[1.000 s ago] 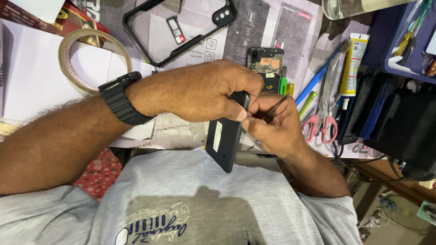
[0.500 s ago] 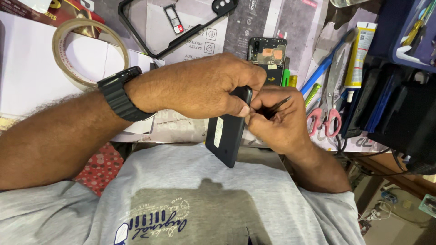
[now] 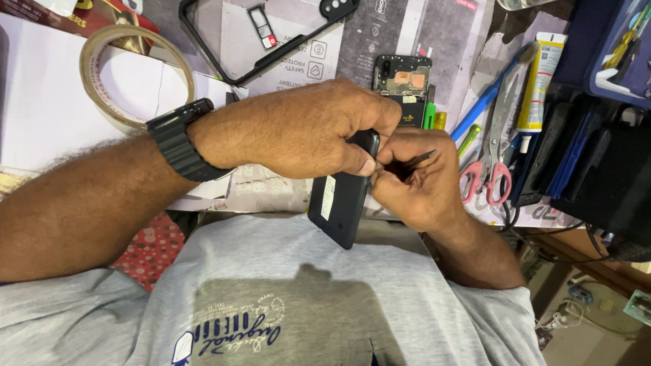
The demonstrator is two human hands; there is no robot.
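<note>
Above the cluttered bench (image 3: 81, 122), the left hand (image 3: 298, 132) has its fingers clamped on a black phone (image 3: 342, 196), while the right hand (image 3: 417, 179) has its fingers pinched together on thin metal tweezers (image 3: 422, 158) at its edge.

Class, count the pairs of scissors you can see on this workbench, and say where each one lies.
1. A pair of scissors with pink handles lies on the bench, just right of the right hand, beside a yellow tube. Others may be hidden in the clutter.

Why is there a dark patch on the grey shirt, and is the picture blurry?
Head view: the patch is a shadow on the grey shirt, cast by the left hand and dark phone above; the picture is sharp, light even, with no strong glare.
</note>
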